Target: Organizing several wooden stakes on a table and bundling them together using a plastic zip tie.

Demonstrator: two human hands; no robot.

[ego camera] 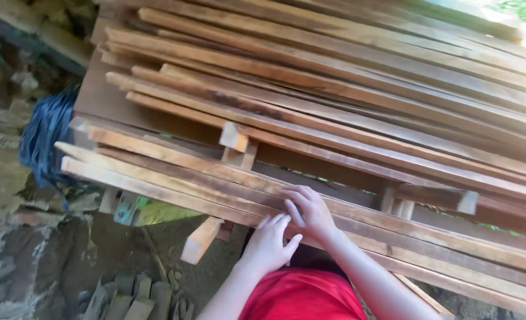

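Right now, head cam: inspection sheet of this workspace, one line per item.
Surface: stacked wooden planks, layered on cross spacers.
Job's things: front plank, under both hands.
Clutter: short offcuts on the ground, loose wood block below the stack.
Grippers: left hand and right hand rest open on the front plank, touching each other.
Cables: nothing seen.
Surroundings: blue bundle at left, stony ground, red garment.
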